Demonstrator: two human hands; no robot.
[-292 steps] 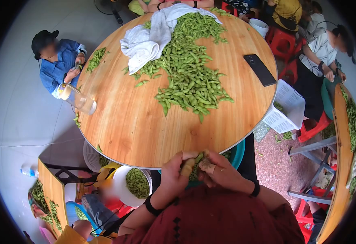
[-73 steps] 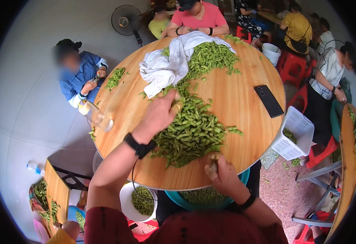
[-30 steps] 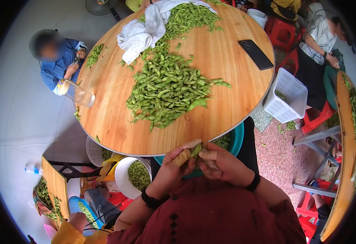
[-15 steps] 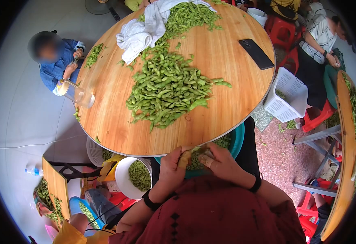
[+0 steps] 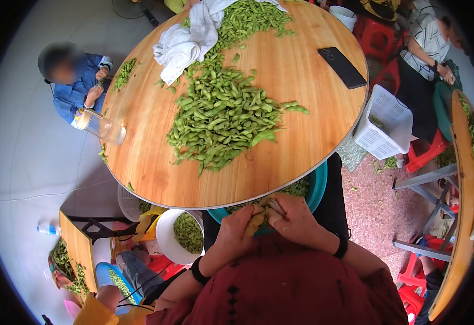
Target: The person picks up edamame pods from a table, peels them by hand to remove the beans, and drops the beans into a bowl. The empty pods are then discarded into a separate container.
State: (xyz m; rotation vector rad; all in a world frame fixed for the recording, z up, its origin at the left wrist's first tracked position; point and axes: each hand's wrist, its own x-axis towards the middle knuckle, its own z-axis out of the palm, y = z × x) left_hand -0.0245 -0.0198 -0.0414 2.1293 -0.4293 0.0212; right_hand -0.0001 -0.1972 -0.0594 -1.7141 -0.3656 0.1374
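My left hand [image 5: 237, 228] and my right hand [image 5: 297, 221] meet at the near edge of the round table, above a teal basin [image 5: 319, 187] holding green beans or pods. Both are closed, thumbs and fingertips pinched together and almost touching. Whatever sits between them is hidden. Yellowish coverings wrap some fingertips. Beyond the hands, a heap of green soybean pods [image 5: 223, 122] lies on the wooden table [image 5: 307, 135].
Farther back lie a white cloth [image 5: 185, 46], more pods [image 5: 253, 21] and a black phone [image 5: 342, 67]. A clear jug [image 5: 104, 127] stands left. Below are a white bucket [image 5: 166, 238] and white basket [image 5: 383, 122]. Other people sit around.
My hands have drawn closer together, and the right fingertips turned inward. A greenish piece that showed between the fingers is now out of sight. The heap looks the same.
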